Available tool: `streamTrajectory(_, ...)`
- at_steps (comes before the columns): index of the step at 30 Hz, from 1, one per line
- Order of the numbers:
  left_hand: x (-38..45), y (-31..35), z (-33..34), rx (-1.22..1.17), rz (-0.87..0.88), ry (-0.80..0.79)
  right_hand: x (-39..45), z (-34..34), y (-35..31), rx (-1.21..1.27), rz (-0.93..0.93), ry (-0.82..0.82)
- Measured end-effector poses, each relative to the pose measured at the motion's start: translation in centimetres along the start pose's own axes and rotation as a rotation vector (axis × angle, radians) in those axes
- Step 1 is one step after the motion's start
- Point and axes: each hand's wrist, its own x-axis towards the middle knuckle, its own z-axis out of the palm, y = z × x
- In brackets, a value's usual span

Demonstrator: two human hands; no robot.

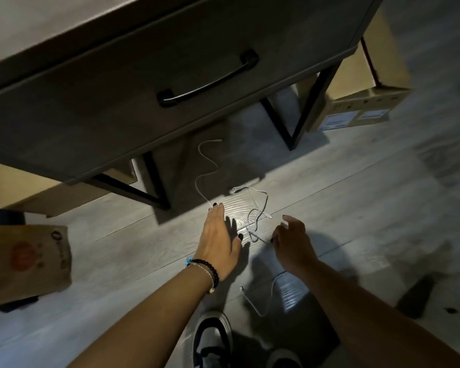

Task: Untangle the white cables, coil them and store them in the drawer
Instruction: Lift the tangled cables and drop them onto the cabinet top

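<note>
White cables (pixel 252 216) lie tangled on the grey wood floor, one strand (pixel 206 168) snaking back under the cabinet and another end (pixel 260 296) lying nearer my feet. My left hand (pixel 219 240) reaches forward with straight fingers, its fingertips touching the strand near the tangle's left side. My right hand (pixel 294 243) hovers just right of the tangle with loosely spread fingers, holding nothing. The drawer (pixel 144 102), dark grey with a black handle (pixel 207 81), is closed above the cables.
The cabinet stands on black metal legs (pixel 300 120). A cardboard box (pixel 356 102) sits at the back right, another box (pixel 37 192) under the cabinet on the left, and a brown paper bag (pixel 27 261) at the left edge. My shoe (pixel 213 338) is at the bottom.
</note>
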Motion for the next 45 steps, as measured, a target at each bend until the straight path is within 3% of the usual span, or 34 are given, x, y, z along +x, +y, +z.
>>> streamTrajectory(5,-2.7,1.8,-2.4,-0.034,-0.038,0.010,-2.3,-3.5,-1.1,0.087,-0.011,0.023)
streamTrajectory(11,-5.8,4.5,-4.8,-0.075,-0.025,0.008,-5.8,-7.2,-2.7,0.159,0.039,-0.106)
streamTrajectory(17,-5.2,4.5,-3.3,-0.154,-0.063,0.011,-4.2,-4.3,-2.8,0.136,0.089,-0.142)
streamTrajectory(21,-4.2,3.3,-2.3,-0.162,-0.018,-0.043,-0.5,-1.2,-1.4,0.322,0.173,-0.062)
streamTrajectory(28,-3.3,0.9,-2.2,-0.145,-0.043,-0.036,1.8,0.1,-2.0,0.098,0.161,-0.088)
streamTrajectory(35,-5.5,3.6,-4.8,-0.144,-0.105,-0.052,-1.8,-6.2,-3.5,0.325,0.103,-0.018)
streamTrajectory(42,-9.0,10.4,-9.9,-0.219,-0.131,-0.035,-7.8,-15.0,-5.6,0.355,0.003,0.001)
streamTrajectory(45,-10.4,12.6,-12.2,-0.253,-0.162,-0.019,-10.1,-19.1,-7.4,0.359,-0.099,0.085)
